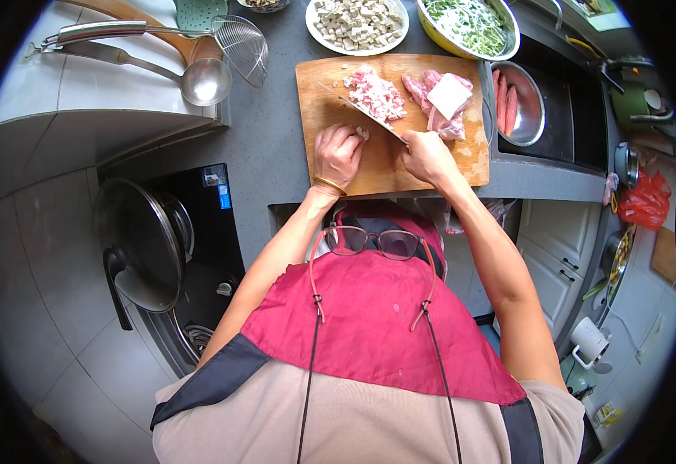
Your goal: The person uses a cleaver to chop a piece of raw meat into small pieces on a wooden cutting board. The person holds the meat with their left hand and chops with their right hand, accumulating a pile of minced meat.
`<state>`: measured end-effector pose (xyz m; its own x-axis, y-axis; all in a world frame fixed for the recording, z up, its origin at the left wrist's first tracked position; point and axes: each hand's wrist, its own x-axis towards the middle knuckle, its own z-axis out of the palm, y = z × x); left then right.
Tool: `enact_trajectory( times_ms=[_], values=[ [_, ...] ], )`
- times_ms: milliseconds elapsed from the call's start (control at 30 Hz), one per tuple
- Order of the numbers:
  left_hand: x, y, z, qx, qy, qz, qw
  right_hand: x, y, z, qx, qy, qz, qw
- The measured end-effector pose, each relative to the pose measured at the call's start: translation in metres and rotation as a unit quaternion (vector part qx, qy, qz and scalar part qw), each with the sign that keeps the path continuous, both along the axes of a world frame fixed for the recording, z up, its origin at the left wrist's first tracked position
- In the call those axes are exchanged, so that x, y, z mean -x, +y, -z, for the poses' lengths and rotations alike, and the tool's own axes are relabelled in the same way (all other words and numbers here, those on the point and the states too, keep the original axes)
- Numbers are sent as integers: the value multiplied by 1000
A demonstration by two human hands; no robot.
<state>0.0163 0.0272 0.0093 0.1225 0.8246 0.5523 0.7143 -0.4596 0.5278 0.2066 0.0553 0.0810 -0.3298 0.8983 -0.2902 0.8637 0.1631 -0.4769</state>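
On the wooden cutting board (372,174), my right hand (430,158) grips the handle end of a cleaver (382,124). Its blade is seen nearly edge-on, slanting up and left. A heap of diced pale pink meat (376,95) lies just beyond the blade. My left hand (338,153) rests on the board's left half, fingers curled in, with a small pale piece of food (363,133) at the fingertips. Whether that piece is meat or fat I cannot tell. Larger raw meat pieces (448,124) lie at the right, with a white square slab (449,96) on top.
Behind the board stand a plate of cubed tofu-like food (358,26) and a bowl of chopped greens (468,26). A metal bowl with reddish sausage-like pieces (510,110) sits at the sink. At left hang a ladle (205,81) and strainer (242,49); a wok (138,243) stands by the stove.
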Motion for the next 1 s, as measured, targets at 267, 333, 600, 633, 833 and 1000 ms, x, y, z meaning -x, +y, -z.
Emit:
enact_trajectory(
  times_ms=[267,333,600,633,833,1000],
  values=[
    [-3,-1,2,-10,-17,-11,1000,0,-32,-28,62,-33,35,997],
    [-3,1,2,-8,-17,-9,1000,1,-37,-28,63,-44,35,996],
    [0,0,3,1,-33,-9,999,9,-37,-27,40,-51,17,998],
    [-1,0,4,1,-32,-12,999,10,-36,-28,40,-56,14,998],
    [-3,-4,0,19,-38,-15,999,5,-46,-36,37,-75,-2,997],
    [-3,-2,4,25,-51,-11,998,19,-30,-20,50,-101,-15,994]
  ],
)
